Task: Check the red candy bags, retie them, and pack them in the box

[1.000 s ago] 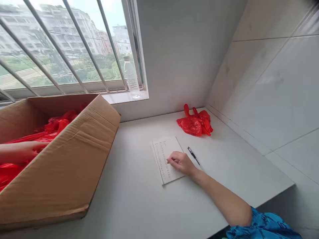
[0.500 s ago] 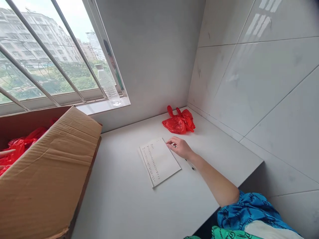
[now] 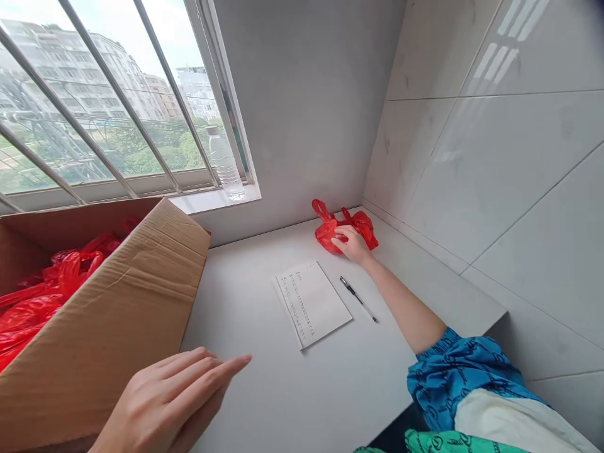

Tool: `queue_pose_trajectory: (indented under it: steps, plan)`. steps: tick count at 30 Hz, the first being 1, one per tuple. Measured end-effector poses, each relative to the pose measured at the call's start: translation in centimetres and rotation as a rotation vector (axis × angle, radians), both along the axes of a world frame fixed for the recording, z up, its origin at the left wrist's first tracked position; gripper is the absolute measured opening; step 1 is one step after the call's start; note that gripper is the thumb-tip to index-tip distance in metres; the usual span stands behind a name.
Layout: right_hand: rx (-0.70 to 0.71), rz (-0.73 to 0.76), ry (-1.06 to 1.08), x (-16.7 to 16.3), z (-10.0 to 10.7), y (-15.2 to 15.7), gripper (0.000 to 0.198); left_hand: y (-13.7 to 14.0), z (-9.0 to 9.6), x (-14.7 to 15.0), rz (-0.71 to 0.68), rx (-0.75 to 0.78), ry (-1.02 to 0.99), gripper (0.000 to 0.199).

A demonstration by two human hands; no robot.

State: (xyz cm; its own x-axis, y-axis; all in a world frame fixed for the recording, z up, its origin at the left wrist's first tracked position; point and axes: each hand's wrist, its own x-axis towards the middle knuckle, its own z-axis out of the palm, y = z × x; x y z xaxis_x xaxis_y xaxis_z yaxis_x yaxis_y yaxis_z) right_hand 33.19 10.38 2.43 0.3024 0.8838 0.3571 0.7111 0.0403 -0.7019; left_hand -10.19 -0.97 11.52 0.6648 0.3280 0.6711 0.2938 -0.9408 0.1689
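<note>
My right hand reaches across the table to a red plastic bag by the back wall. Its fingers and thumb are apart at the front of the bag, and they seem to touch it. The bag's two handles stick up. My left hand is low in the view, in front of the cardboard box, with fingers stretched out and nothing in it. Between the hands lie a notebook page with handwritten rows and a black-capped pen to its right.
Several red plastic bags lie inside the open box at the left. A clear water bottle stands on the windowsill behind barred glass. The white table meets a grey wall and a tiled wall on the right.
My right hand has moved from the notebook's edge and pen back to the red bag. My left hand has come out from the box to the lower middle. The view has shifted left.
</note>
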Motion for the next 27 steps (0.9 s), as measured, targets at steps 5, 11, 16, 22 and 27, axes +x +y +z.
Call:
queue_pose_trajectory:
  steps: [5,11,16,22,27]
  plan:
    - [0.239,0.29,0.075,-5.0,3.0,-4.6,0.039,1.0,-3.0,2.3,-0.012,-0.231,0.107,0.052]
    - [-0.1,0.677,-0.204,-10.2,1.1,-12.5,0.028,2.9,-7.6,5.4,0.169,-0.812,0.228,0.036]
    - [-0.186,0.793,-0.089,-10.3,2.8,-14.4,0.028,4.8,-11.2,6.9,0.299,-0.94,0.324,0.048]
    - [-0.031,0.584,-0.151,-10.8,2.4,-10.0,0.023,5.2,-12.1,8.6,0.485,-0.838,0.428,0.058]
    - [-0.047,0.725,-0.352,-13.8,-2.3,-7.0,0.05,5.9,-13.0,9.7,0.505,-0.744,0.267,0.028]
